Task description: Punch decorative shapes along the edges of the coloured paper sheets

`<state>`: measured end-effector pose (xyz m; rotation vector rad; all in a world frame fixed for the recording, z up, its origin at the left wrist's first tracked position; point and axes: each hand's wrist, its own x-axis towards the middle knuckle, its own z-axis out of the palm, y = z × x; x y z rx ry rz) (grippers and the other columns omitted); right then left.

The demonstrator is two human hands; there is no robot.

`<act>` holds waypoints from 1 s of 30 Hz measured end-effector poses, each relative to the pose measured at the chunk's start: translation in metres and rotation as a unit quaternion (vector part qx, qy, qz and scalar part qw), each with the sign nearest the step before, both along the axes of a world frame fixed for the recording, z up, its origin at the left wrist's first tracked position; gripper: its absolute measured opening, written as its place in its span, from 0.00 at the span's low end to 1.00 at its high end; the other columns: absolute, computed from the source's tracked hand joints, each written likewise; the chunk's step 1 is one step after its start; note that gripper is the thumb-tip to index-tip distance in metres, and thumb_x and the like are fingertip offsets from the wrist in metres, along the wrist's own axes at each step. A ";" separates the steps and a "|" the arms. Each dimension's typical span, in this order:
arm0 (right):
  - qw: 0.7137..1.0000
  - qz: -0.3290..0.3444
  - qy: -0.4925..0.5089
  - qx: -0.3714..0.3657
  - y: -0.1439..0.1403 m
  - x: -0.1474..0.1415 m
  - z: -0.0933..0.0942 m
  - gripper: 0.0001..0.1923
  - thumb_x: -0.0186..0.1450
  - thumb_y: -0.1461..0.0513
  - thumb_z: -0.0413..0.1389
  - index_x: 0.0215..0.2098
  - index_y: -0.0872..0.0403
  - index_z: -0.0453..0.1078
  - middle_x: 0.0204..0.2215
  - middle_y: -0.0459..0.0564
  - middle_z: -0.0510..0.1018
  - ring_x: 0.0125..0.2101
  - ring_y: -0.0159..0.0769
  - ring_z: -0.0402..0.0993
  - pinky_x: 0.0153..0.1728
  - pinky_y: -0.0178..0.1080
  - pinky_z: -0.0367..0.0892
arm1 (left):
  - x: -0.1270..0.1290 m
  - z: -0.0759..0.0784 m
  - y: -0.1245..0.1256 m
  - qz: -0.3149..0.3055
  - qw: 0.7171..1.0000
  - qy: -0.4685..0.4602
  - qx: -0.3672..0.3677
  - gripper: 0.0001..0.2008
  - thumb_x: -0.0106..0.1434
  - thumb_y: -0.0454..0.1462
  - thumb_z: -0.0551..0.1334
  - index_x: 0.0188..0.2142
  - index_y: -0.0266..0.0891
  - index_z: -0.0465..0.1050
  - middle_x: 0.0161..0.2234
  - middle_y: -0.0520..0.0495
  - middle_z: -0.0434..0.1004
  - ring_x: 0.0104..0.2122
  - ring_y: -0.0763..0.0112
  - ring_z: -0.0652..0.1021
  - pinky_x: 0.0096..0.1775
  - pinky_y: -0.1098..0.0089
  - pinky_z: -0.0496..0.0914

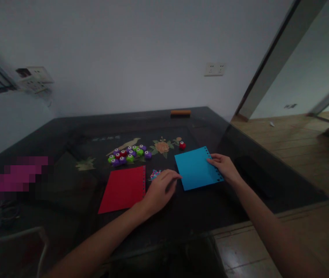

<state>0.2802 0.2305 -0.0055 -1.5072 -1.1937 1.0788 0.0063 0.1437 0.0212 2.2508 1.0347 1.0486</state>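
One sharp tug could tear the blue punched sheet (196, 170) my right hand (223, 166) pinches; left hand (161, 189) alongside, grip unclear.

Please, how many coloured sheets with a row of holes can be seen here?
2: a red sheet on the dark table, near the left hand, and a blue sheet, held at its holed edge by the right hand. More could be hidden underneath.

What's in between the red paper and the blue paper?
In the head view, a cluster of tiny pink and blue bits lies between them, partly hidden by the person's left hand, which is in that gap too.
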 end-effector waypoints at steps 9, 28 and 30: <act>0.986 0.019 -0.159 0.042 -0.006 0.003 -0.010 0.21 0.52 0.54 0.59 0.41 0.57 0.70 0.16 0.43 0.71 0.16 0.31 0.63 0.17 0.34 0.58 | 0.035 -0.035 0.005 -0.018 0.975 0.218 0.032 0.21 0.61 0.35 0.59 0.54 0.39 0.63 0.57 0.36 0.63 0.57 0.55 0.64 0.55 0.54 0.63; 0.927 -0.007 -0.350 0.138 -0.003 0.019 -0.028 0.23 0.56 0.56 0.57 0.48 0.55 0.67 0.37 0.57 0.72 0.36 0.46 0.68 0.35 0.46 0.66 | 0.031 -0.039 0.005 -0.022 0.974 0.224 0.018 0.23 0.63 0.37 0.57 0.57 0.40 0.60 0.60 0.36 0.59 0.60 0.56 0.59 0.56 0.53 0.63; 0.924 -0.006 -0.356 0.140 -0.003 0.018 -0.029 0.23 0.56 0.57 0.58 0.49 0.55 0.67 0.38 0.58 0.71 0.36 0.46 0.67 0.37 0.46 0.65 | 0.031 -0.039 0.005 -0.020 0.975 0.221 0.017 0.22 0.63 0.36 0.57 0.56 0.39 0.60 0.60 0.36 0.59 0.60 0.56 0.59 0.56 0.54 0.63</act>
